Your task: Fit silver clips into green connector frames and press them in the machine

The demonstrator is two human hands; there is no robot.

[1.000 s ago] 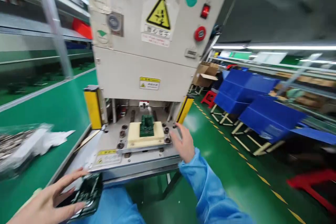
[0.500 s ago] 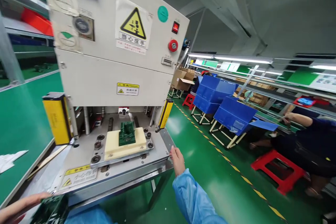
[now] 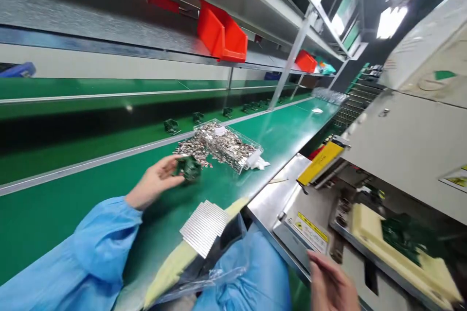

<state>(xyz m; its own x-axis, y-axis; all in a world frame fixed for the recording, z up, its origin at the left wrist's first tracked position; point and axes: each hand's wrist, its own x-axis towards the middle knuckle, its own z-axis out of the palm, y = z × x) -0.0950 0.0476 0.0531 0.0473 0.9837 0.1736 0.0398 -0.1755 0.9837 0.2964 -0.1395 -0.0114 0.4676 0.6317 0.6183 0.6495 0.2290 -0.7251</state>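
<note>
My left hand grips a dark green moulded plastic part between thumb and fingers, above the green work surface. Just past it, small shiny metal pieces lie heaped beside a clear plastic box full of the same pieces. My right hand is at the front edge of the press, fingers fairly straight and partly cut off by the frame; nothing shows in it. Another green plastic part sits on the cream fixture block of the press, blurred.
A ridged silvery sheet stack rests near my lap, over yellow material. Several green parts stand on the conveyor behind the bench. Red bins sit on the shelf above. A yellow guard post rises at the press's corner.
My view has swung left from the press to the bench. My left hand has carried the green part over the bench surface. My right hand stays by the press's front edge.
</note>
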